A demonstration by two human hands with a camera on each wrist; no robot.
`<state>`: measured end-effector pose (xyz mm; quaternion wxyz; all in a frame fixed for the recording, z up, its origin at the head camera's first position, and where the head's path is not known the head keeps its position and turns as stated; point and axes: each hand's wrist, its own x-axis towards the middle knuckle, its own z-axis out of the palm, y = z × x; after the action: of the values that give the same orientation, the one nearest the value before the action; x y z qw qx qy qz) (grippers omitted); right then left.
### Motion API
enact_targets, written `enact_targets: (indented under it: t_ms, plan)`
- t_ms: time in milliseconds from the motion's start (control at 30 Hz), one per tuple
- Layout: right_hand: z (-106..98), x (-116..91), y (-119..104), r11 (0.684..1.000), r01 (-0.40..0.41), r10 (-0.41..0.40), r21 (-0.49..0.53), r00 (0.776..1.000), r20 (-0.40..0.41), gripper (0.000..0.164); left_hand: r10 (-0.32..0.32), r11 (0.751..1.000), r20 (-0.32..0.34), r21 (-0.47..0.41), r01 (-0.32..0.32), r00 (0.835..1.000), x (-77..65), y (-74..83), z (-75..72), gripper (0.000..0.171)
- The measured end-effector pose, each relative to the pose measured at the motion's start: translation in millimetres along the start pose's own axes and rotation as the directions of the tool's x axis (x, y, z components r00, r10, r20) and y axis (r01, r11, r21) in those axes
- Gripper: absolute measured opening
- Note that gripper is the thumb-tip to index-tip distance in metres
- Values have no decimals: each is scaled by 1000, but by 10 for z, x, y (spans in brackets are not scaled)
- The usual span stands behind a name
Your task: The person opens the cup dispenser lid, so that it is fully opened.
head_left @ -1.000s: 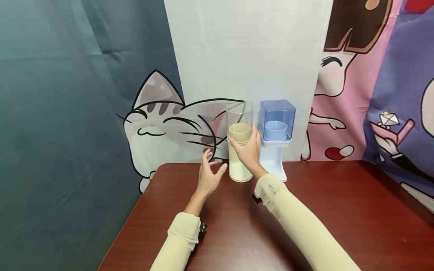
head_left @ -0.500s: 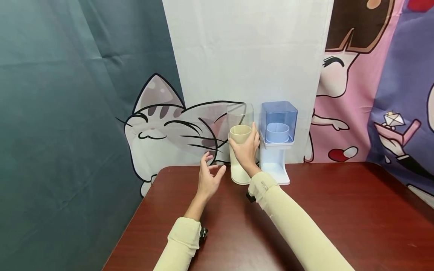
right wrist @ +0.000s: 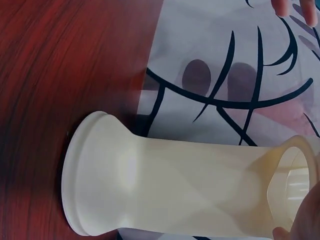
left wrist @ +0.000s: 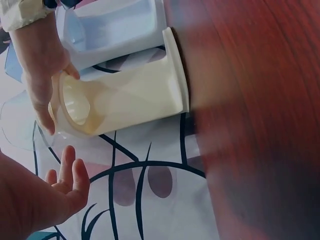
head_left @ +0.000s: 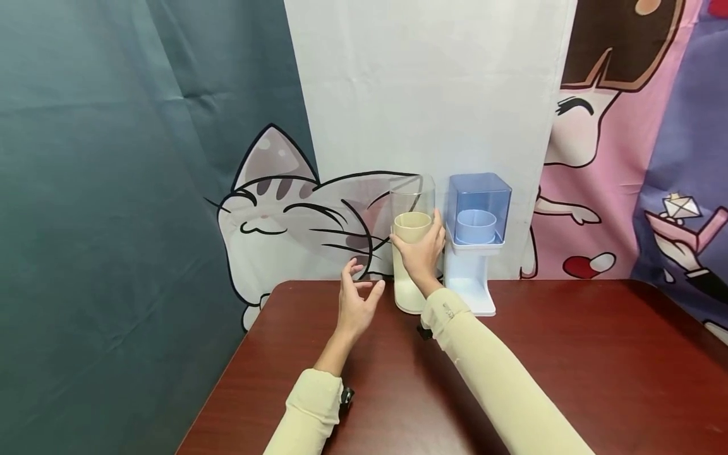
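Note:
In the head view, a cream dispenser stand [head_left: 404, 278] with a clear upper cover [head_left: 402, 197] and a cream cup-shaped part [head_left: 412, 221] inside stands upright at the table's back. My right hand [head_left: 422, 253] grips it around the upper part, thumb at its left and fingers at its right. In the right wrist view, the stand's wide foot [right wrist: 87, 175] and hollow ring [right wrist: 287, 185] show, with part of the hand [right wrist: 305, 217] at the ring. My left hand [head_left: 355, 303] hovers to the left, apart from the stand, fingers spread and slightly bent, holding nothing.
Close to the right stands a similar dispenser with a blue transparent cover [head_left: 480, 196] and white stand [head_left: 467, 284]. The dark red wooden table [head_left: 569, 366] ends at a cartoon-printed cloth [head_left: 352, 114] right behind. A green-grey curtain [head_left: 114, 253] hangs at the left.
The head view has shifted, so the scene sits slightly further right. My right wrist has come a little leftward and lower while holding the cream dispenser. The left hand keeps nearly the same pose.

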<state>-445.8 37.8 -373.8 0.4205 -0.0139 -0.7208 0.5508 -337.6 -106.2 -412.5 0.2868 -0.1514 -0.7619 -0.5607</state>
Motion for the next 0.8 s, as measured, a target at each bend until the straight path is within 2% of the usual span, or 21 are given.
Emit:
enact_targets:
  t_ms: [133,367,533,700,800]
  plan:
    - [-28,-12,15,1000,-1,1,30,1000,-2,113,-7,1000,-22,5,7,1000,-12,13,5,71]
    - [-164,-66,46,997,54,-52,54,998,-26,114,-33,999,-4,17,33,999,-15,9,43,72]
    - [-309,-89,26,995,85,-86,47,996,12,114,-28,1000,-26,11,28,999,-32,39,53,70]
    - [-488,-138,-21,992,109,-113,64,992,63,113,-63,998,-64,20,64,996,-41,38,63,67]
    - [-626,-203,-39,989,117,-125,92,988,91,113,-74,997,-59,27,76,995,-48,52,67,67]
